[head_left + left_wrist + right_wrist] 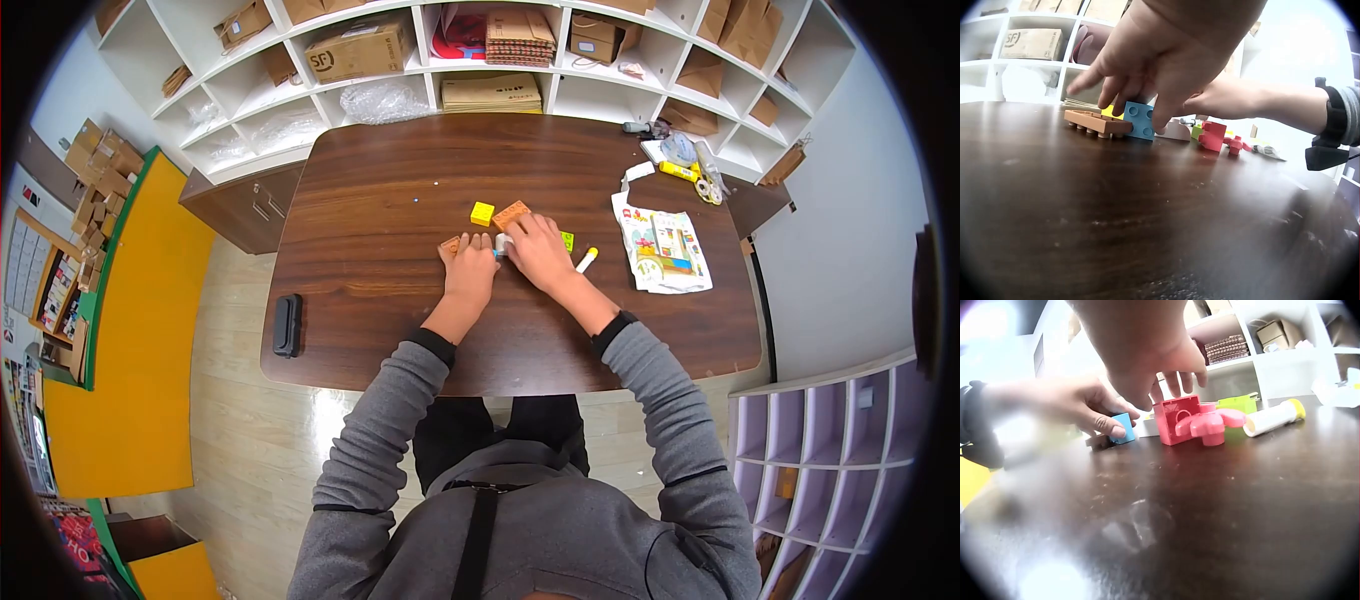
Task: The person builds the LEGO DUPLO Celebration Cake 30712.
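One black case lies nearest my head camera, by the left edge of the table. Farther in, I see the left hand pinching a blue block, just beside an upturned brown block. The right hand is over a red block; I cannot tell whether it grips anything. Near it lie a pink flower, a white tube and a green block. Past them sit an orange block and a yellow block, then white shelves
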Action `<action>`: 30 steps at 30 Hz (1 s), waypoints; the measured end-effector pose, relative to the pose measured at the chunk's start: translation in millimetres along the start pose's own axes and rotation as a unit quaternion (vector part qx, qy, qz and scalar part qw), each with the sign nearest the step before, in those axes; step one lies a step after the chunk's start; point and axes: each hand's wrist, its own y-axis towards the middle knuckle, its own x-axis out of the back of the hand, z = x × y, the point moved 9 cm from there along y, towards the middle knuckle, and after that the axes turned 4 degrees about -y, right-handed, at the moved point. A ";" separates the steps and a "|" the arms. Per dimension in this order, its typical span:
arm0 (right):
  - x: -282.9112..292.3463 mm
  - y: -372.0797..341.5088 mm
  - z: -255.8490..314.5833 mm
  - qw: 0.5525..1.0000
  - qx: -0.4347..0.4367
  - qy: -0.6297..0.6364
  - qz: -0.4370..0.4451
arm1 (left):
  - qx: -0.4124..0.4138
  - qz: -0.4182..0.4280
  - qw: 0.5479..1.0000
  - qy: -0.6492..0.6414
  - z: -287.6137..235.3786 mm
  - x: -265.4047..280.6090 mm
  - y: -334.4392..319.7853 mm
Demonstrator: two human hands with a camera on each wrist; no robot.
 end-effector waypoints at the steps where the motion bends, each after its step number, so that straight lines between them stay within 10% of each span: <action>1: 0.3 6.1 -4.6 0.998 0.005 0.051 -0.037 | -0.001 -0.001 1.000 0.001 0.6 -0.6 0.6; 14: -44.0 2.7 -4.9 0.981 -0.059 0.045 0.178 | -0.006 -0.016 0.992 -0.128 9.9 0.7 -3.8; 30: -10.5 -23.0 11.5 0.997 0.013 0.075 0.019 | -0.032 0.001 0.991 -0.126 -5.7 9.3 -43.4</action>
